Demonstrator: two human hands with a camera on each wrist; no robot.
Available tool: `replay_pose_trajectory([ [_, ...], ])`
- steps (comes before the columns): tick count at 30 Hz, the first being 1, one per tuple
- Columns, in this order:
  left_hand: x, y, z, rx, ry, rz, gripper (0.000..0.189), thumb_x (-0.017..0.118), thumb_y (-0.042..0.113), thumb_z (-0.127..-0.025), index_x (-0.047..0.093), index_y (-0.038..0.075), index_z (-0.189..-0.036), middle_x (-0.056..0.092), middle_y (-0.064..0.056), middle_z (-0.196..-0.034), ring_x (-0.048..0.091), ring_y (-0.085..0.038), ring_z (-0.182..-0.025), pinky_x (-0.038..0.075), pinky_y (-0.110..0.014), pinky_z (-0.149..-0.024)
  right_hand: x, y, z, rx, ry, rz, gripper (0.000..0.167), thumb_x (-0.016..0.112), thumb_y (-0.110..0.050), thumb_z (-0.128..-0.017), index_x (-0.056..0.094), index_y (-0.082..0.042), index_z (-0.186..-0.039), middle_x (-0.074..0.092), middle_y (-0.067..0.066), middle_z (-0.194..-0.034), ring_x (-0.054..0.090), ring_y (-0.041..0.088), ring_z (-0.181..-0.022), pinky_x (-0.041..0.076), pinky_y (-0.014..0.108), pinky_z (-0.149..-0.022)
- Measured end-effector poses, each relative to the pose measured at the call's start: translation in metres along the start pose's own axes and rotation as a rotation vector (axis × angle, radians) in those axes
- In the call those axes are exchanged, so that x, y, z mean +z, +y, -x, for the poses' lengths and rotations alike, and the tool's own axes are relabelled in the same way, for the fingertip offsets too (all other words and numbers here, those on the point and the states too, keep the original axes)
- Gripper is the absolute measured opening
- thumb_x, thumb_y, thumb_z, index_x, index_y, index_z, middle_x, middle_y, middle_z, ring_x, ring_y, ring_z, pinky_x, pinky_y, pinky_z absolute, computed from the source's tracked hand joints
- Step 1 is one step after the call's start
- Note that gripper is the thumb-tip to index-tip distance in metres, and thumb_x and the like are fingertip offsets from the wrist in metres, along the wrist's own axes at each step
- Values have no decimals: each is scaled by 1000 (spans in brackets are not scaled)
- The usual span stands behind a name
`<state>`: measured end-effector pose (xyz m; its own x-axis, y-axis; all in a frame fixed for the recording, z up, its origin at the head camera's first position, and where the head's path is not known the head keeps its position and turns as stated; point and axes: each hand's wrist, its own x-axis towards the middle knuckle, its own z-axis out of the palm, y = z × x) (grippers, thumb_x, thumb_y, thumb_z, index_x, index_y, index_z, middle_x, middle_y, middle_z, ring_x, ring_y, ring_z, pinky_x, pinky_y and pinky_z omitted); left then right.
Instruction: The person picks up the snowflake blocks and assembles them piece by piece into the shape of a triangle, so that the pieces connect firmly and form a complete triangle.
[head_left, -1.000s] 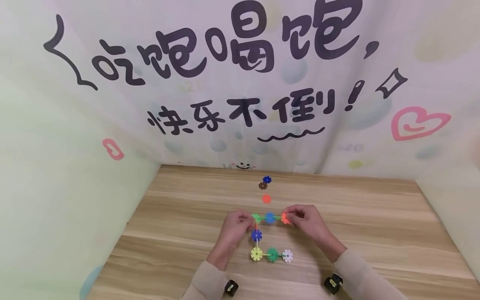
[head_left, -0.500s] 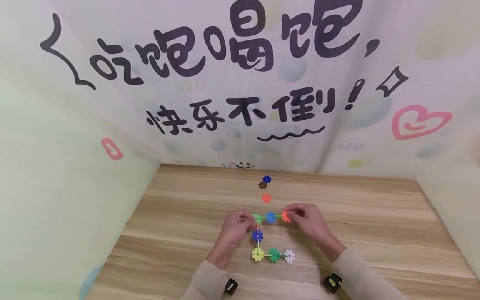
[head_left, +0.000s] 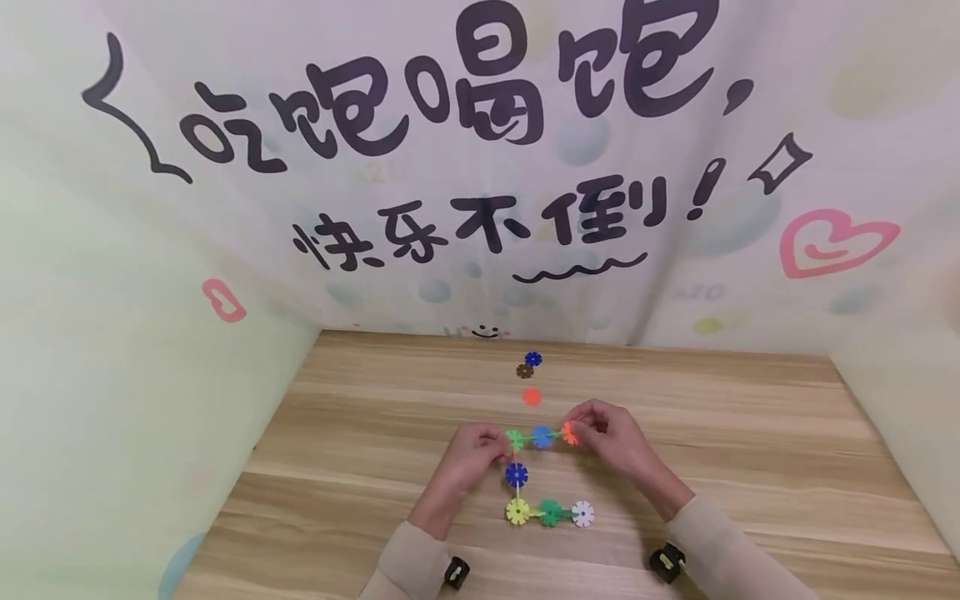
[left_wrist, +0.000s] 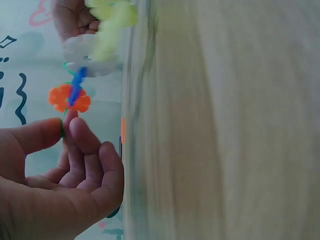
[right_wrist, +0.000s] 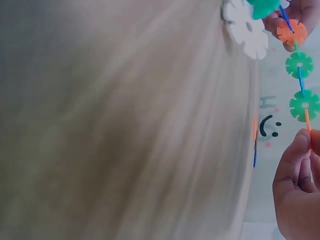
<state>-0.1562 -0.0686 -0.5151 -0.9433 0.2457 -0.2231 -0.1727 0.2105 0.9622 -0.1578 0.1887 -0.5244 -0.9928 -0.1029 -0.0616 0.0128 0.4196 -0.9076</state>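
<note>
A chain of notched snowflake discs, slotted edge to edge, hangs between my hands in the head view. My left hand (head_left: 471, 460) pinches it at the light-green disc (head_left: 514, 439) on the upper left corner. At the other end of the top row, my right hand (head_left: 611, 437) holds the orange disc (head_left: 570, 432) between thumb and finger. A blue disc (head_left: 543, 437) lies between them. Down from the corner run a dark-blue disc (head_left: 517, 475) and a yellow disc (head_left: 517, 512), then a green disc (head_left: 551, 513) and a white disc (head_left: 582, 514) rightward. Edge-on discs link these.
Behind the chain, a loose orange-red disc (head_left: 532, 397), a brown disc (head_left: 524, 371) and a navy disc (head_left: 533, 358) lie on the wooden table (head_left: 360, 408). A printed curtain (head_left: 420, 300) rises at the table's back edge. Black wrist devices (head_left: 667, 563) sit under the sleeves.
The chain's lower row has swung slightly to the right and toward the person. My right hand has risen a little in view. Both hands keep their pinch.
</note>
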Motion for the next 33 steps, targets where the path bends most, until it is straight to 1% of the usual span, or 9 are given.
replay_pose_trajectory([
  [3, -4, 0, 2, 26, -26, -9, 8, 63, 2, -94, 68, -5, -92, 70, -10, -83, 67, -28, -82, 57, -44, -79, -1, -2, -4, 19, -3, -41, 7, 68, -10, -96, 69, -7, -102, 67, 5, -86, 60, 23, -77, 56, 36, -64],
  [7, -8, 1, 4, 36, -55, -46, 8, 64, 3, -94, 69, -3, -92, 70, -12, -86, 66, -33, -85, 56, -44, -79, -3, -7, -9, 25, -12, -68, 8, 67, -11, -96, 71, -5, -102, 67, 6, -87, 61, 22, -78, 57, 40, -69],
  [11, -14, 6, 6, 31, -41, -144, 17, 64, 15, -97, 71, 1, -102, 69, -9, -95, 64, -27, -91, 53, -40, -82, -5, -13, -14, 17, -40, -56, 9, 68, -13, -96, 72, -7, -101, 68, 6, -87, 60, 21, -78, 56, 41, -70],
  [14, -19, 12, 7, 50, -14, -232, 25, 63, 23, -99, 70, 3, -112, 68, -3, -102, 61, -20, -96, 52, -38, -85, -5, -19, -17, -2, -79, -34, 10, 67, -14, -97, 73, -8, -102, 68, 5, -89, 60, 19, -79, 56, 43, -71],
  [17, -20, 19, 7, 113, -16, -308, 28, 63, 25, -99, 70, 3, -114, 69, -2, -103, 62, -18, -95, 53, -38, -85, -3, -24, -21, -33, -121, -30, 13, 66, -13, -97, 73, -5, -104, 69, 4, -92, 62, 19, -82, 57, 46, -75],
  [21, -15, 25, 5, 204, -87, -367, 26, 63, 23, -99, 70, 3, -113, 70, 0, -100, 64, -14, -90, 54, -32, -80, 4, -32, -26, -93, -190, -24, 15, 66, -11, -97, 73, -2, -106, 71, 4, -93, 64, 20, -84, 57, 50, -78],
  [25, -8, 27, 5, 218, -131, -360, 26, 63, 25, -100, 71, 4, -112, 70, 3, -96, 64, -12, -87, 55, -29, -76, 13, -44, -31, -160, -254, 27, 11, 66, -11, -97, 75, -6, -102, 71, 0, -90, 63, 19, -81, 57, 45, -73],
  [29, -5, 29, 6, 200, -126, -340, 27, 64, 27, -100, 72, 5, -113, 71, 2, -96, 65, -13, -87, 56, -33, -76, 21, -56, -33, -205, -294, 69, 7, 68, -14, -96, 74, -11, -98, 69, -1, -85, 60, 18, -76, 53, 32, -65],
  [33, -6, 28, 7, 174, -126, -305, 27, 69, 25, -96, 71, 4, -114, 71, 1, -95, 65, -13, -87, 56, -32, -75, 27, -60, -36, -212, -308, 71, 5, 70, -15, -95, 69, -10, -95, 67, 0, -82, 62, 18, -77, 53, 29, -65],
])
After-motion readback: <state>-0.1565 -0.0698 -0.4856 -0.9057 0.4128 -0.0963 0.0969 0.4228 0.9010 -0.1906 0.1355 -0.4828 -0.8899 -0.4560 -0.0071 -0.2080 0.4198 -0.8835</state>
